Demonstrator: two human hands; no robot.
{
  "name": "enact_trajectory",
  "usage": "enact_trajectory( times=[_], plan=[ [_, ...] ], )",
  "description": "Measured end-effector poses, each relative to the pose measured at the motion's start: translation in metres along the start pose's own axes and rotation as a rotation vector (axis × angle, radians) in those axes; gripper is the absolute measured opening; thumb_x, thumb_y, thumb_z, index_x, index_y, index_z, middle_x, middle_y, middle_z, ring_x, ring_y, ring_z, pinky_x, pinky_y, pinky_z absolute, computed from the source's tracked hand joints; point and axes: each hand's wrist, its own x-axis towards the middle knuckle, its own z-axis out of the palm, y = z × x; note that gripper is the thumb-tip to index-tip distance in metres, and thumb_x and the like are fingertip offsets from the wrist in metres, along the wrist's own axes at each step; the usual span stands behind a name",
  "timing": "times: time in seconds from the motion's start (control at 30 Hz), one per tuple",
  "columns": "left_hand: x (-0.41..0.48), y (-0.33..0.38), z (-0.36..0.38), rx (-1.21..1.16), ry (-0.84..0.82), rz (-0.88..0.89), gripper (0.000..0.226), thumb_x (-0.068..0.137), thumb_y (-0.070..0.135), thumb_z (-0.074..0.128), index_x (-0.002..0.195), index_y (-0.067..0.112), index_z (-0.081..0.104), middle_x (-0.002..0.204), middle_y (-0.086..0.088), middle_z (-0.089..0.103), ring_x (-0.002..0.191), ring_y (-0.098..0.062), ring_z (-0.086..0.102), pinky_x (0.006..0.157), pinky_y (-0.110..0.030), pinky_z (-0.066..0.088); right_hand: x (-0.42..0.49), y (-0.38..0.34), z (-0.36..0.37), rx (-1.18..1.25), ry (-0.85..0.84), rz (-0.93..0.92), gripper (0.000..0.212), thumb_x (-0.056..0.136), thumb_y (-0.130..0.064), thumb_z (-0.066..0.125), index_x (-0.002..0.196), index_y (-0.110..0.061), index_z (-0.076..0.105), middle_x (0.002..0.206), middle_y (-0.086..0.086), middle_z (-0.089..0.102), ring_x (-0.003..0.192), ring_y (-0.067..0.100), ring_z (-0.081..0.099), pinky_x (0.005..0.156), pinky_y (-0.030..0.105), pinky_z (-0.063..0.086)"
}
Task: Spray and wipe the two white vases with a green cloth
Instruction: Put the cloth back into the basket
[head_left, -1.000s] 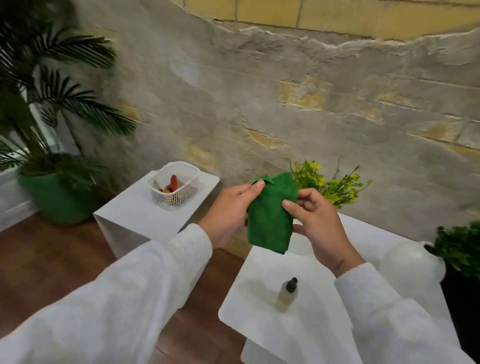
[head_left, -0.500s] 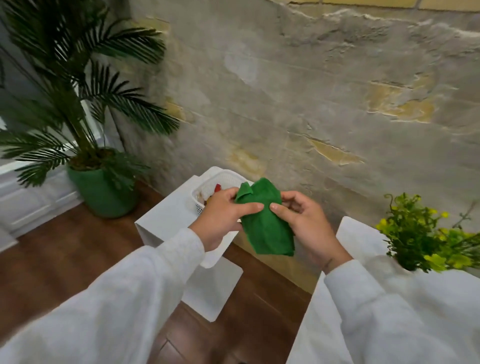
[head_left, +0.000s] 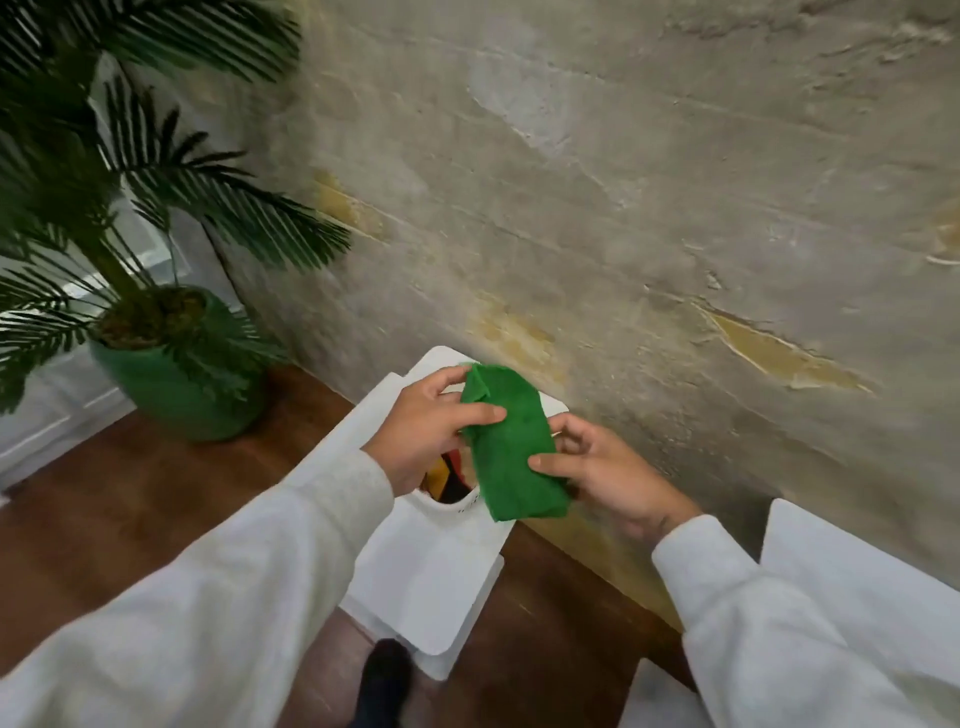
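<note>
cloth (head_left: 511, 447), folded, hangs with its long axis slanting from far-left to near-right; left hand (head_left: 423, 431) pinches the upper end, right hand (head_left: 608, 473) pinches the lower side

This looks like a decorated living space, a home or perhaps a small showroom (which of the two, I cannot tell). The wall (head_left: 623, 208) is rough grey plaster with yellow patches showing through. The floor (head_left: 130, 493) is of dark brown wooden boards. On the left a palm plant (head_left: 130, 171) stands in a glossy green pot (head_left: 176, 384), beside white panelling (head_left: 47, 405). A plain white worktop (head_left: 431, 571), shaped like a display stand, is near the wall, and a second worktop (head_left: 857, 561) is on the right.
</note>
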Motion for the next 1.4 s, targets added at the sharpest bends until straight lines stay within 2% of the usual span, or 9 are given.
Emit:
enact_trajectory(
  times=[0.17, 0.3, 0.47, 0.67, 0.8, 1.07, 1.17, 1.27, 1.4],
  plan=[
    [0.081, -0.011, -0.048, 0.148, -0.049, -0.096, 0.029, 0.073, -0.005, 0.077, 0.094, 0.013, 0.067, 0.1, -0.015, 0.072, 0.09, -0.031, 0.071, 0.07, -0.035, 0.057, 0.059, -0.002, -0.003, -0.054, 0.108, 0.128, 0.04, 0.084, -0.003, 0.075, 0.113, -0.028, 0.066, 0.107, 0.023, 0.069, 0.097, 0.035, 0.071, 0.095, 0.051, 0.054],
    [0.141, -0.027, -0.081, 0.612, -0.083, 0.084, 0.021, 0.076, 0.007, 0.077, 0.076, 0.022, 0.063, 0.091, -0.002, 0.069, 0.087, -0.021, 0.067, 0.074, -0.033, 0.055, 0.107, -0.003, 0.009, -0.138, 0.193, 0.222, 0.047, 0.079, 0.005, 0.068, 0.104, -0.034, 0.061, 0.116, 0.015, 0.062, 0.102, 0.038, 0.066, 0.087, 0.054, 0.056],
    [0.18, -0.052, -0.092, 1.163, -0.341, 0.214, 0.031, 0.088, 0.008, 0.062, 0.115, 0.022, 0.07, 0.112, -0.004, 0.066, 0.1, -0.021, 0.063, 0.092, -0.026, 0.05, 0.153, 0.004, 0.033, -0.701, 0.285, 0.22, 0.023, 0.088, 0.003, 0.051, 0.096, -0.017, 0.059, 0.108, 0.007, 0.059, 0.087, 0.031, 0.061, 0.063, 0.034, 0.051],
    [0.197, -0.068, -0.087, 1.676, -0.607, 0.325, 0.025, 0.087, 0.015, 0.054, 0.109, 0.014, 0.066, 0.106, -0.01, 0.066, 0.099, -0.027, 0.059, 0.076, -0.034, 0.048, 0.192, 0.017, 0.06, -1.177, 0.133, 0.287, 0.029, 0.098, -0.001, 0.043, 0.121, -0.003, 0.061, 0.126, 0.016, 0.053, 0.114, 0.029, 0.055, 0.089, 0.029, 0.047],
    [0.204, -0.066, -0.081, 2.002, -0.708, 0.459, 0.024, 0.088, 0.022, 0.048, 0.104, 0.018, 0.065, 0.106, -0.007, 0.065, 0.108, -0.029, 0.05, 0.087, -0.04, 0.037, 0.205, 0.033, 0.062, -1.261, 0.076, 0.314, 0.027, 0.097, -0.005, 0.047, 0.121, -0.006, 0.059, 0.128, 0.016, 0.048, 0.114, 0.031, 0.052, 0.094, 0.034, 0.045],
    [0.207, -0.068, -0.084, 1.993, -0.731, 0.459, 0.031, 0.089, 0.031, 0.047, 0.116, 0.023, 0.061, 0.127, -0.006, 0.052, 0.117, -0.029, 0.044, 0.092, -0.043, 0.032, 0.191, 0.05, 0.068, -1.262, 0.144, 0.249, 0.029, 0.096, -0.014, 0.049, 0.12, -0.014, 0.065, 0.129, 0.009, 0.052, 0.117, 0.028, 0.044, 0.099, 0.037, 0.042],
    [0.21, -0.049, -0.076, 1.774, -0.682, 0.404, 0.031, 0.092, 0.034, 0.046, 0.117, 0.026, 0.062, 0.125, -0.001, 0.054, 0.112, -0.024, 0.049, 0.091, -0.04, 0.036, 0.169, 0.049, 0.062, -1.079, 0.288, 0.159, 0.034, 0.096, -0.01, 0.049, 0.125, -0.015, 0.067, 0.136, 0.008, 0.052, 0.125, 0.028, 0.043, 0.104, 0.037, 0.043],
    [0.206, -0.03, -0.062, 1.627, -0.654, 0.402, 0.037, 0.093, 0.041, 0.049, 0.126, 0.027, 0.058, 0.124, 0.0, 0.058, 0.109, -0.022, 0.055, 0.092, -0.037, 0.042, 0.14, 0.045, 0.054, -0.838, 0.456, 0.093, 0.029, 0.095, -0.01, 0.053, 0.119, -0.01, 0.07, 0.121, 0.008, 0.063, 0.112, 0.025, 0.055, 0.097, 0.034, 0.048],
    [0.188, -0.016, -0.027, 1.511, -0.673, 0.459, 0.034, 0.094, 0.04, 0.052, 0.124, 0.027, 0.061, 0.127, 0.003, 0.058, 0.112, -0.02, 0.056, 0.096, -0.038, 0.045, 0.093, 0.04, 0.038, -0.736, 0.538, 0.125, 0.037, 0.097, -0.03, 0.05, 0.129, -0.018, 0.064, 0.129, 0.002, 0.061, 0.113, 0.019, 0.059, 0.097, 0.026, 0.048]
  ],
)
